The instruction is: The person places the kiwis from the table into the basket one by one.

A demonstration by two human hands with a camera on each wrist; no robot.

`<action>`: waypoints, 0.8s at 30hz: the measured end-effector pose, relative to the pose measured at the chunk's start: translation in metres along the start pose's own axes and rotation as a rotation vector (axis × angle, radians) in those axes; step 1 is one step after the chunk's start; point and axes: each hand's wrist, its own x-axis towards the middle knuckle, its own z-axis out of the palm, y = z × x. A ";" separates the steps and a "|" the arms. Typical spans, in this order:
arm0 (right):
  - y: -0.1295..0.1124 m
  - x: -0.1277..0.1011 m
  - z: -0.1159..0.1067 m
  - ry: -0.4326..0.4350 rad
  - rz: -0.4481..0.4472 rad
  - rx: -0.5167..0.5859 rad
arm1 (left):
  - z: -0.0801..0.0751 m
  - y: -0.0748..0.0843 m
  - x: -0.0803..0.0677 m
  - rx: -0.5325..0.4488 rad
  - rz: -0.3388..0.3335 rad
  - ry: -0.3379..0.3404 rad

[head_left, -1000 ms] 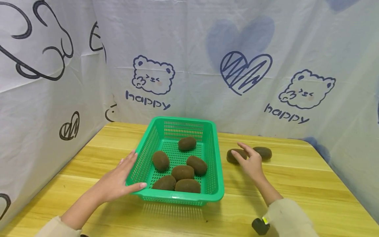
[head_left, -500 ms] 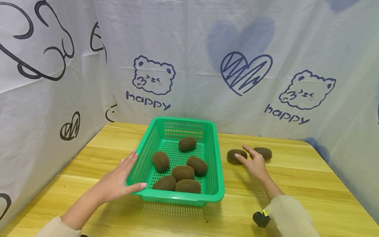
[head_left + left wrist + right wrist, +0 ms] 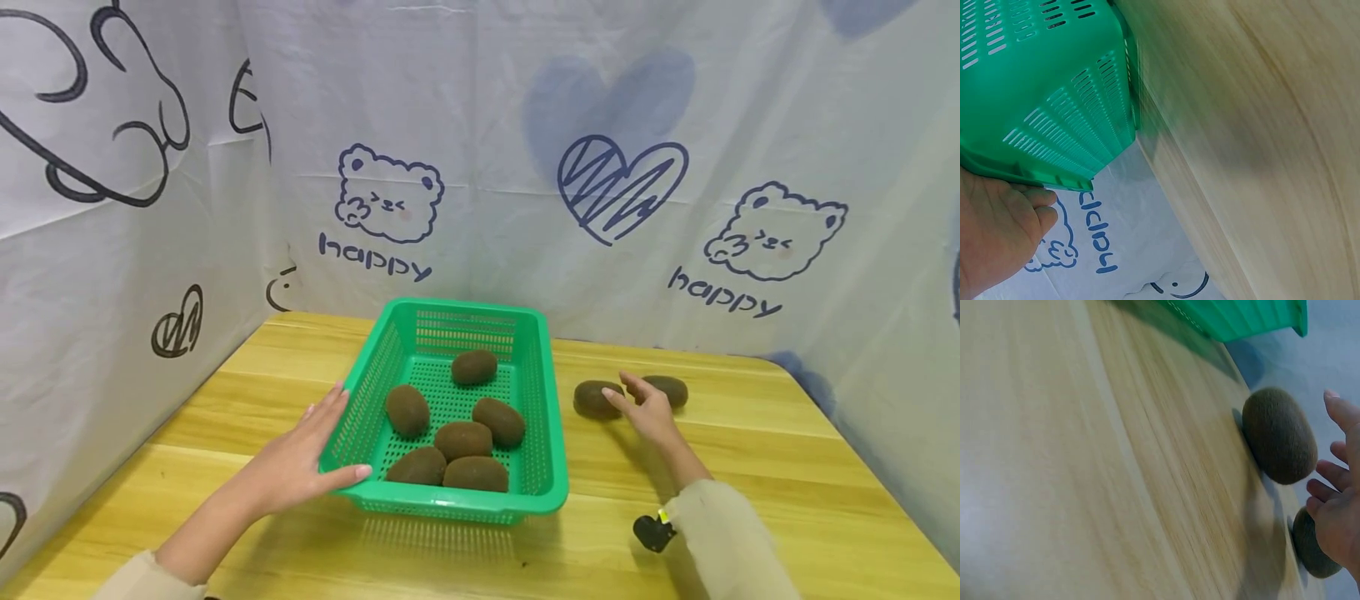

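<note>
A green plastic basket (image 3: 557, 450) holds several brown kiwis (image 3: 501, 422). My left hand (image 3: 288, 462) rests at its near left corner, thumb on the front rim and fingers laid along the left rim. From the left wrist view, this hand (image 3: 997, 231) lies against the underside of the rim. My right hand (image 3: 651, 417) hovers with loosely spread fingers beside two kiwis on the table, the nearer kiwi (image 3: 597, 400) and the kiwi (image 3: 666, 391) partly behind the fingers. The right wrist view has the nearer kiwi (image 3: 1279, 435) slightly apart from the fingers, which hold nothing.
The wooden table (image 3: 712, 467) ends at a white patterned cloth (image 3: 510, 242) at the back and sides. A small black object (image 3: 654, 533) with a yellow tab shows at the right sleeve (image 3: 723, 533).
My right hand has shifted a little to the right, away from the nearer kiwi toward the farther one. The left hand, the basket and the kiwis have stayed in place.
</note>
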 end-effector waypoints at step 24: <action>0.006 0.007 0.006 -0.091 0.054 -0.013 | 0.002 -0.001 0.000 -0.001 -0.012 -0.001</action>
